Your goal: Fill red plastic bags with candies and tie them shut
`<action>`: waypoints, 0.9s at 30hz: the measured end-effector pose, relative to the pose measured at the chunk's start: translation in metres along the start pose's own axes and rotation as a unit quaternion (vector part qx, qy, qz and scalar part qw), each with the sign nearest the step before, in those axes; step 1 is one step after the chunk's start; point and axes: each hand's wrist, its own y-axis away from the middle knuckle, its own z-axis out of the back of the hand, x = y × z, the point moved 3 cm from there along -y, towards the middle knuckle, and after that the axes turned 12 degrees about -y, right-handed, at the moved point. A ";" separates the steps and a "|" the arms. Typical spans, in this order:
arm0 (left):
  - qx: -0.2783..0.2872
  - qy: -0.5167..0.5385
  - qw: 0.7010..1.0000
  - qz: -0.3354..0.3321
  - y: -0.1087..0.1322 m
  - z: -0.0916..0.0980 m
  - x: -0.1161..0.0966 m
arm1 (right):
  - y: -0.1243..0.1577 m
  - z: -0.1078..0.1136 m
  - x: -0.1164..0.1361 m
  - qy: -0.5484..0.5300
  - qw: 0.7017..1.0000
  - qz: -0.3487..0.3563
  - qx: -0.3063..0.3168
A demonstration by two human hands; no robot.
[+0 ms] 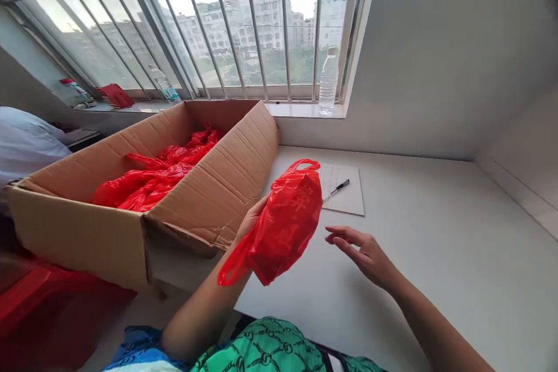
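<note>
- Carton (pixel 218 180), brown cardboard, top open, right wall creased; set beside the tabletop (pixel 418 203), at the left.
- Plastic bundles (pixel 159 180), red, glossy and crumpled, heaped inside the carton.
- Left hand (pixel 253 222), grip holding the red bag (pixel 290 221) from its left side and behind; most fingers hidden by it.
- The red bag itself, thin shiny plastic, filled and rounded, its surface wrinkled with pale highlights; faint lighter markings on the upper face; handle loops (pixel 311 163) at the upper end and trailing at lower left across the forearm. Held tilted above the tabletop.
- Bottle (pixel 328 81), clear, upright on the window sill (pixel 296 109).
- Pen (pixel 342 185), dark-capped, lying aslant on paper (pixel 349 200).
- Right hand (pixel 361 253), grip loosely spread, fingers pointing toward the red bag, just apart from it.
</note>
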 end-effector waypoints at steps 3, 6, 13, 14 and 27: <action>0.036 0.034 0.994 0.099 -0.031 -0.012 0.035 | -0.007 -0.021 0.012 -0.247 0.968 -0.002 0.047; 0.022 0.018 0.994 0.102 -0.059 -0.012 0.056 | -0.014 -0.023 0.008 -0.331 0.943 -0.020 -0.021; 0.070 -0.108 0.992 -0.005 -0.078 -0.003 0.061 | -0.019 -0.009 -0.001 -0.364 0.922 -0.028 -0.129; 0.077 -0.135 0.988 -0.004 -0.078 -0.003 0.062 | -0.020 -0.008 -0.001 -0.362 0.922 -0.033 -0.129; 0.055 -0.226 0.973 0.014 -0.076 -0.006 0.068 | -0.018 -0.005 0.000 -0.346 0.930 -0.037 -0.115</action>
